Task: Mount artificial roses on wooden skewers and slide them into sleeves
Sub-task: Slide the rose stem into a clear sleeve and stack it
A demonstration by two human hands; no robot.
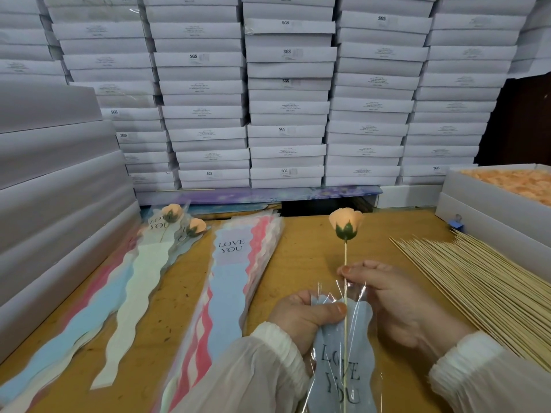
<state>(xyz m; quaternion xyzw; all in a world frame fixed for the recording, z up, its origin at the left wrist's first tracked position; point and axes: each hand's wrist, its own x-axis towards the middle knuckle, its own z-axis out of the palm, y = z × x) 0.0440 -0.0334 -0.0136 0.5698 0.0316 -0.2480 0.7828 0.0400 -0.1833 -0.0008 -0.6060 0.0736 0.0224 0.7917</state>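
A peach artificial rose (346, 223) with a green calyx sits on top of a wooden skewer (345, 257). The skewer's lower part runs inside a clear sleeve (343, 365) with a blue "LOVE YOU" card. My left hand (304, 315) grips the sleeve's top edge, thumb pressed on the card. My right hand (390, 296) pinches the skewer just above the sleeve mouth. The rose stands well above the sleeve.
A stack of empty sleeves (229, 281) lies at centre left. Two sleeved roses (182, 222) rest on more sleeves at far left. A heap of skewers (477, 287) lies at right, beside a white box of peach roses (512, 181). White boxes (286, 93) wall the back.
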